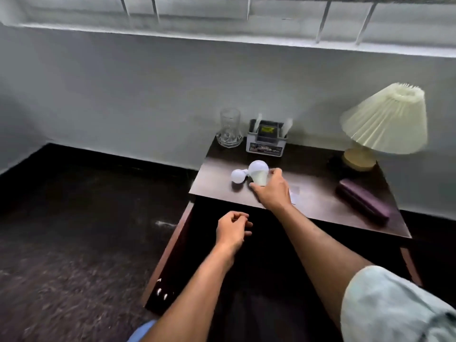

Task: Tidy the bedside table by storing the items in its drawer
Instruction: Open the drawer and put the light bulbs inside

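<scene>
The left hand (232, 228) hangs loosely curled and empty over the pulled-out drawer (172, 257), while the small bulb (237, 176) lies on the bench (320, 206) touching the large bulb (258, 172), around whose base the right hand (272, 190) has its grip closed. Judging by this, the step is collecting the first items. Next comes a lift clear of the small bulb, then a gentle lowering into the drawer; the purple case (362, 199) waits farther right.

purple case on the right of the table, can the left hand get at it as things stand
Probably not easily: the left hand hovers over the open drawer, and the right arm crosses between it and the purple case.
</scene>
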